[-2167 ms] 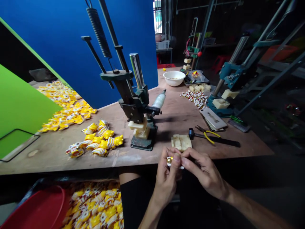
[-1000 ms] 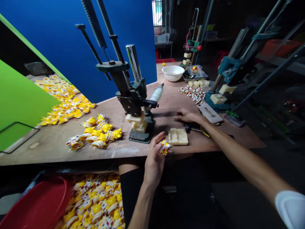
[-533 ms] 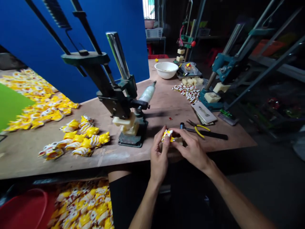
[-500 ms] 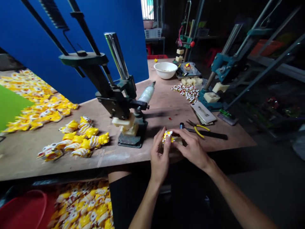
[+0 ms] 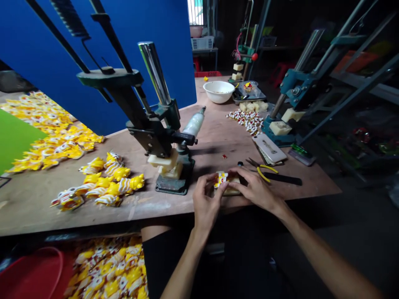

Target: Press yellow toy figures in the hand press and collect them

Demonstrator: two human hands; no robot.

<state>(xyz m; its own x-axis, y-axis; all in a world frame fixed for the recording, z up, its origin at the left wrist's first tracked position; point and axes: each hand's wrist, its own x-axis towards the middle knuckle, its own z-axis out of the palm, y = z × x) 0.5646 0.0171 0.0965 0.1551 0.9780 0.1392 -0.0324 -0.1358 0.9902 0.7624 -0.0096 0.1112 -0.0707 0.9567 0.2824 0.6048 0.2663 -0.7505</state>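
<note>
A small yellow-and-white printed figure (image 5: 221, 179) sits between my hands, on or just above a cream mould block (image 5: 232, 192) that my fingers mostly hide. My left hand (image 5: 207, 199) grips the figure's left side with fingers and thumb. My right hand (image 5: 255, 190) presses in from the right, its fingertips on the figure. Just beyond my right hand lie yellow-handled pliers (image 5: 263, 173) and a black-handled mallet (image 5: 282, 179) on the wooden workbench (image 5: 199, 203).
A green hand press (image 5: 156, 128) with cream blocks stands left of my hands. Beyond it lie heaps of yellow figures (image 5: 109, 182). Farther back are a white bowl (image 5: 218, 91), a tray, small red-and-white pieces and a second press (image 5: 293, 89). A red basin (image 5: 31, 276) and more figures sit below the bench.
My right hand has come back from the far side of the bench to join my left. Both hands have brought the figure down over the cream block.
</note>
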